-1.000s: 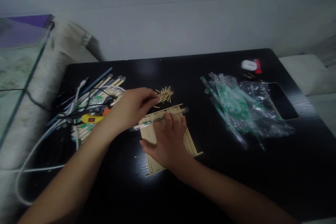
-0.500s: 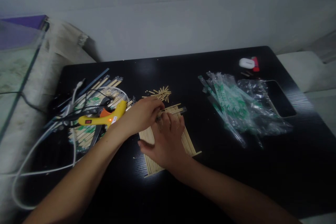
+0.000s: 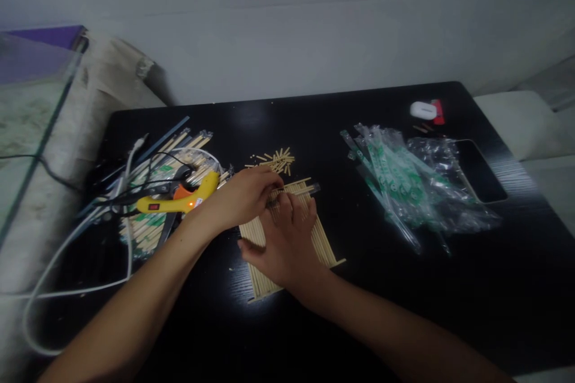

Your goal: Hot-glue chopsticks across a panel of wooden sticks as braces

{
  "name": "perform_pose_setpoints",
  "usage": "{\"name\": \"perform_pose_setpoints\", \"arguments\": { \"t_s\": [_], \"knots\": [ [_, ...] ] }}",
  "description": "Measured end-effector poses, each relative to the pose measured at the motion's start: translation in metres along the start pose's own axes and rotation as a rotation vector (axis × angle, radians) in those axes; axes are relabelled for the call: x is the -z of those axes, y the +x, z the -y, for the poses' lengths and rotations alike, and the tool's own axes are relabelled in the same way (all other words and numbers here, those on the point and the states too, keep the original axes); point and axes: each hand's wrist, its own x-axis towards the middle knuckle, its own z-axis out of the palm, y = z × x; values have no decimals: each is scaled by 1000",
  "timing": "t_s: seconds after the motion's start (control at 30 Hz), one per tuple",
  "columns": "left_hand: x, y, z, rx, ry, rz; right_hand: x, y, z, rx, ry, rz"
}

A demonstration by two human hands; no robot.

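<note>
My left hand [image 3: 251, 196] is closed, its fingers curled at the left end of a pair of chopsticks [image 3: 306, 190] in a clear wrapper. Its fingertips are partly hidden. The pair lies across the far end of a flat panel of bare chopsticks [image 3: 322, 245], set side by side with a crosswise stick along the near edge. On that panel rests my right hand [image 3: 287, 239], open, thumb spread to the left and fingertips close to the wrapped pair. Just beyond my hands is a small pile of short cut stick pieces [image 3: 281, 160].
A yellow glue gun [image 3: 173, 203] with a lit orange light lies on wrapped chopsticks [image 3: 144, 230] at the left, among white and black cables [image 3: 81, 292]. Empty plastic wrappers [image 3: 395, 179], a phone [image 3: 480, 170] and a white case [image 3: 423, 111] lie at the right of the black table [image 3: 381, 311].
The whole view has shifted very slightly. Both hands keep nearly the same place on the panel, and the wrapped chopsticks have hardly moved.
</note>
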Motion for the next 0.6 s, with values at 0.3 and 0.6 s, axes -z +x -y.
{"name": "perform_pose_setpoints", "arguments": {
  "t_s": [0.3,0.6],
  "knots": [
    [3,0,-3,5,2,24,-1,0,0,-1,-14,-23],
    [0,0,-3,22,1,24,3,2,0,-8,-14,5]
  ]
}}
